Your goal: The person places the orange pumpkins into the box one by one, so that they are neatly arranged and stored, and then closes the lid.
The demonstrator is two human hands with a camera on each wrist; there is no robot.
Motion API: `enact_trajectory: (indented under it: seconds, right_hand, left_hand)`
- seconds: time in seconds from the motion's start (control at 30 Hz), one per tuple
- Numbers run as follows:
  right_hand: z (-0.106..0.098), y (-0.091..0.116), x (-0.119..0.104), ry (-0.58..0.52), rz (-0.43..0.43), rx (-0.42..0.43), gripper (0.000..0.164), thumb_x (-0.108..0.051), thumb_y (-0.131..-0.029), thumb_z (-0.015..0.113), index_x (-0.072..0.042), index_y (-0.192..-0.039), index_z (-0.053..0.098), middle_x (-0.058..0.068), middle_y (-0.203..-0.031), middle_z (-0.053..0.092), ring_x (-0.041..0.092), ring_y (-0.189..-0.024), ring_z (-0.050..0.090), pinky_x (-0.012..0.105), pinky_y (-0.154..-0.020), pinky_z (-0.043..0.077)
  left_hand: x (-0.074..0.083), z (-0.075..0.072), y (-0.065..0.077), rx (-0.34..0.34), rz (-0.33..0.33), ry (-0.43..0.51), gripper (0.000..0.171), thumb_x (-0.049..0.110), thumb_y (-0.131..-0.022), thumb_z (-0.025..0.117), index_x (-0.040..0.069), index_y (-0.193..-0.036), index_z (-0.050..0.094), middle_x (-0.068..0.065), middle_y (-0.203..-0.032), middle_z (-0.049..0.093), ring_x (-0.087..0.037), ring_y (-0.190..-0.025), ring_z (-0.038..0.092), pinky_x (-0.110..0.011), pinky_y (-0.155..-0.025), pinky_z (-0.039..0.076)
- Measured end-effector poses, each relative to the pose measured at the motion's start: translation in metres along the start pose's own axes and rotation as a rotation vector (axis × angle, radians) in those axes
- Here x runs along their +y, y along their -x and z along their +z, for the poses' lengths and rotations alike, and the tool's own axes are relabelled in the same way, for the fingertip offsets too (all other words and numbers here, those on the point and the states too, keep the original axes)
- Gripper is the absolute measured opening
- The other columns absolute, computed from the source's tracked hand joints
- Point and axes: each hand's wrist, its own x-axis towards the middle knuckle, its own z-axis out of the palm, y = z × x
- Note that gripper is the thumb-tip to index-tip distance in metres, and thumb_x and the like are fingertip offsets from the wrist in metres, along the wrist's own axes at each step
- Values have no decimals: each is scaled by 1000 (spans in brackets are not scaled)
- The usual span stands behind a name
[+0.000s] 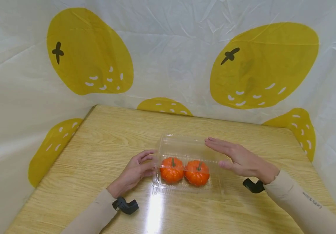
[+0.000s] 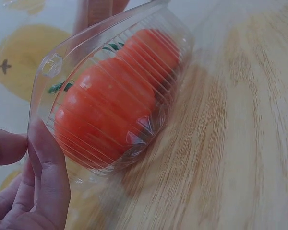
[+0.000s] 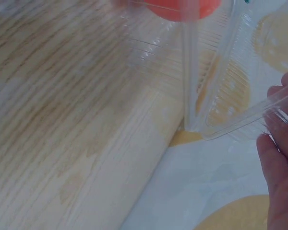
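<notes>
A clear plastic clamshell container [image 1: 185, 188] sits on the table with its hinged lid [image 1: 182, 141] partly raised. Inside it, two small orange pumpkins with green stems lie side by side, the left pumpkin [image 1: 171, 174] and the right pumpkin [image 1: 197, 177]. My left hand [image 1: 134, 172] pinches the container's left rim between thumb and fingers, as the left wrist view shows close up [image 2: 48, 158]. Against the lid's right side, my right hand [image 1: 239, 159] rests with straight fingers, thumb spread below. In the right wrist view those fingers [image 3: 281, 143] overlap the lid edge.
The wood-grain table [image 1: 112, 130] runs under everything. A white cloth [image 1: 168, 65] printed with yellow fruit shapes hangs behind it and at both sides. Black wrist mounts [image 1: 253, 186] sit on both forearms, and light glares off the tabletop in front of the container.
</notes>
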Motion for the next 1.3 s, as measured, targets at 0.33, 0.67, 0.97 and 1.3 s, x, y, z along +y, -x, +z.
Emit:
enact_trajectory:
  seconds: [0.33, 0.67, 0.97, 1.3]
  right_hand:
    - [9, 6, 1, 66, -66, 24, 70, -49, -102, 57, -10, -158, 42, 15, -162, 46, 29, -152, 42, 5, -125, 8]
    - [18, 8, 1, 112, -132, 79, 77, -60, -101, 53, -10, -158, 42, 18, -158, 50, 27, -152, 42, 9, -128, 10]
    - [27, 10, 5, 165, -206, 135, 78, -61, -102, 52, -5, -156, 44, 11, -162, 46, 27, -152, 42, 15, -131, 13]
    - [33, 11, 4, 228, -222, 151, 82, -64, -101, 51, 1, -151, 50, 19, -157, 51, 23, -156, 36, 17, -132, 10]
  left_hand:
    - [0, 0, -1, 0, 11, -14, 60, 6, -97, 67, 4, -152, 43, 1, -118, 61, -10, -85, 67, -23, -74, 62]
    - [1, 0, 0, -4, 13, -21, 58, 7, -98, 67, 6, -151, 44, 1, -119, 61, -10, -96, 68, -25, -78, 62]
    - [3, 1, 1, -3, 4, -35, 59, 11, -97, 69, 9, -151, 46, 1, -119, 61, -8, -94, 67, -22, -75, 60]
    - [3, -1, 0, 1, -4, -45, 56, 8, -99, 65, 9, -152, 44, 2, -118, 61, -7, -93, 65, -23, -77, 61]
